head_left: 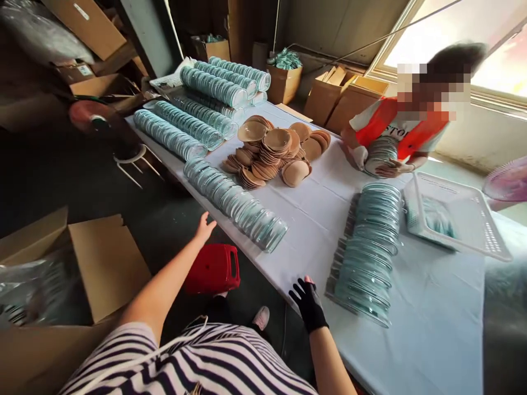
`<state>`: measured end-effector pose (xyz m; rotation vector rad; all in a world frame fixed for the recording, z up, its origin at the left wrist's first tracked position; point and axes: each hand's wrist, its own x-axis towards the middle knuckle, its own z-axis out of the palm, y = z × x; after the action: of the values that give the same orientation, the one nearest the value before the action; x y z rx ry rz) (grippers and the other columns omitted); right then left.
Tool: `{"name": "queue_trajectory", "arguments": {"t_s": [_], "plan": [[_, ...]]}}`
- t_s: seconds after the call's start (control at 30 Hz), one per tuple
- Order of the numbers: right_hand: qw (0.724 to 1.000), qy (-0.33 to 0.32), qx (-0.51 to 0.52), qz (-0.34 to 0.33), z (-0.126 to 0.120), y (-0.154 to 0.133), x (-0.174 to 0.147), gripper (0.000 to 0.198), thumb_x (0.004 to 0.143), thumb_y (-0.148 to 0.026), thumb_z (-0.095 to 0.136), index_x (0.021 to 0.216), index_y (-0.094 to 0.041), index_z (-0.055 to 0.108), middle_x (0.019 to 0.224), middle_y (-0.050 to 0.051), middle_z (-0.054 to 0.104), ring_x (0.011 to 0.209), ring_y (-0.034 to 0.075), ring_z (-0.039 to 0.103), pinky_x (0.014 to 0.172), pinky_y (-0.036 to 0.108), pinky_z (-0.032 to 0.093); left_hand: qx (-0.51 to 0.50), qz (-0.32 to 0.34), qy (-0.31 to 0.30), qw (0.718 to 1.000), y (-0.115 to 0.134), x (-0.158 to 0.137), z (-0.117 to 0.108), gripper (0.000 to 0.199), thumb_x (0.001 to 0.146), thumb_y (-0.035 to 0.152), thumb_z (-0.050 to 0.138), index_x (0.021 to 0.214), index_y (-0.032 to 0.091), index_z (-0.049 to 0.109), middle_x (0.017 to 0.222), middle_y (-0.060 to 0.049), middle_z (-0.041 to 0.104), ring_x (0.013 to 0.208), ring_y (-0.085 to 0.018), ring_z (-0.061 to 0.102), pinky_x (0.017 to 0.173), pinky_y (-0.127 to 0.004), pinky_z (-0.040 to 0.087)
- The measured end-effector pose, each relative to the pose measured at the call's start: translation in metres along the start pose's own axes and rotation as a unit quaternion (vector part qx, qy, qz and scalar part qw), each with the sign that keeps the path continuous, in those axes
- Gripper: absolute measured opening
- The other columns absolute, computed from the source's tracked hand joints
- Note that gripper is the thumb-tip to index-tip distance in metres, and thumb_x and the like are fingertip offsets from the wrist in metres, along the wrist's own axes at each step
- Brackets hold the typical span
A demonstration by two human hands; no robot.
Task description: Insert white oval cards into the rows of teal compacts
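a: glass lids (236,206) lie in a long overlapping row on the white table (432,307), near its front edge. is the left hand (205,226) on them?
b: close, fingers spread, gripping nothing, just short of the row.
a: the right hand (308,300)?
b: black glove, resting flat and empty on the table edge, beside another lid row (368,255). wooden lids (274,151) are heaped further back.

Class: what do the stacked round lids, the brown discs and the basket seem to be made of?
Round lids: likely glass, see-through with a blue-green tint and glossy edges. Brown discs: probably wood or bamboo, matt tan. Basket: apparently plastic, pale with perforated walls.
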<state>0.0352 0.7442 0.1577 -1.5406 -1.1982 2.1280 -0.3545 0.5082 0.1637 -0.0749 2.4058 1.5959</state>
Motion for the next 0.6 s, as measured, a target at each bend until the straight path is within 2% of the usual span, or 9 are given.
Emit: {"name": "queue_trajectory", "arguments": {"t_s": [0.07, 0.13, 0.2, 0.27, 0.37, 0.47, 0.53, 0.6], "plan": [[1.000, 0.004, 0.004, -0.018, 0.043, -0.007, 0.014, 0.079, 0.066, -0.064, 0.069, 0.134, -0.035, 0.041, 0.138, 0.005, 0.052, 0.119, 0.023, 0.059, 0.089, 0.039, 0.058, 0.029, -0.008, 0.056, 0.998, 0.027, 0.068, -0.025, 0.066, 0.076, 0.026, 0.069, 0.138, 0.016, 0.048, 0.145, -0.017, 0.047, 0.137, -0.030, 0.043, 0.114, -0.044, 0.034], [0.999, 0.025, -0.004, -0.039, 0.075, -0.018, 0.031, 0.090, 0.064, -0.062, 0.073, 0.140, -0.032, 0.036, 0.140, 0.007, 0.050, 0.125, 0.023, 0.054, 0.089, 0.034, 0.057, 0.048, -0.025, 0.101, 0.993, 0.052, 0.136, -0.044, 0.068, 0.077, 0.032, 0.070, 0.138, 0.013, 0.047, 0.146, -0.019, 0.045, 0.137, -0.031, 0.043, 0.115, -0.043, 0.033], [0.997, 0.059, 0.002, -0.056, 0.096, -0.028, 0.047, 0.092, 0.064, -0.063, 0.073, 0.142, -0.032, 0.035, 0.141, 0.008, 0.050, 0.128, 0.023, 0.052, 0.089, 0.032, 0.056, 0.054, -0.029, 0.118, 0.991, 0.070, 0.195, -0.056, 0.070, 0.078, 0.034, 0.068, 0.140, 0.011, 0.045, 0.148, -0.020, 0.042, 0.138, -0.032, 0.041, 0.115, -0.043, 0.032], [0.994, 0.083, 0.027, -0.062, 0.107, -0.034, 0.059, 0.090, 0.063, -0.063, 0.073, 0.140, -0.032, 0.038, 0.139, 0.008, 0.051, 0.125, 0.023, 0.055, 0.089, 0.033, 0.056, 0.054, -0.019, 0.114, 0.992, 0.079, 0.241, -0.061, 0.074, 0.079, 0.035, 0.067, 0.143, 0.011, 0.041, 0.151, -0.020, 0.039, 0.142, -0.031, 0.036, 0.117, -0.043, 0.028], [0.996, 0.061, 0.048, -0.054, 0.111, -0.038, 0.065, 0.077, 0.063, -0.065, 0.074, 0.128, -0.030, 0.051, 0.135, 0.007, 0.055, 0.116, 0.024, 0.060, 0.087, 0.036, 0.058, 0.053, 0.022, 0.135, 0.989, 0.085, 0.287, -0.061, 0.077, 0.082, 0.034, 0.064, 0.149, 0.012, 0.032, 0.155, -0.017, 0.035, 0.145, -0.028, 0.032, 0.119, -0.041, 0.025], [0.997, 0.060, 0.014, -0.054, 0.111, -0.043, 0.062, 0.064, 0.065, -0.062, 0.075, 0.119, -0.031, 0.059, 0.139, 0.004, 0.053, 0.117, 0.024, 0.060, 0.083, 0.034, 0.059, 0.061, 0.051, 0.156, 0.984, 0.086, 0.315, -0.057, 0.077, 0.083, 0.033, 0.062, 0.151, 0.011, 0.030, 0.155, -0.017, 0.037, 0.144, -0.026, 0.035, 0.119, -0.039, 0.025], [0.996, 0.073, -0.018, -0.053, 0.115, -0.048, 0.057, 0.062, 0.066, -0.058, 0.078, 0.120, -0.032, 0.060, 0.142, 0.002, 0.051, 0.121, 0.023, 0.058, 0.081, 0.032, 0.059, 0.073, 0.034, 0.117, 0.990, 0.085, 0.325, -0.054, 0.077, 0.083, 0.034, 0.064, 0.150, 0.012, 0.034, 0.150, -0.017, 0.044, 0.139, -0.028, 0.041, 0.116, -0.041, 0.030], [0.996, 0.074, -0.028, -0.043, 0.120, -0.050, 0.051, 0.061, 0.066, -0.056, 0.078, 0.119, -0.030, 0.062, 0.141, 0.004, 0.053, 0.121, 0.023, 0.057, 0.082, 0.033, 0.059, 0.081, 0.007, 0.057, 0.995, 0.080, 0.326, -0.053, 0.068, 0.083, 0.037, 0.065, 0.143, 0.014, 0.045, 0.141, -0.015, 0.055, 0.132, -0.029, 0.050, 0.112, -0.042, 0.037]]}}
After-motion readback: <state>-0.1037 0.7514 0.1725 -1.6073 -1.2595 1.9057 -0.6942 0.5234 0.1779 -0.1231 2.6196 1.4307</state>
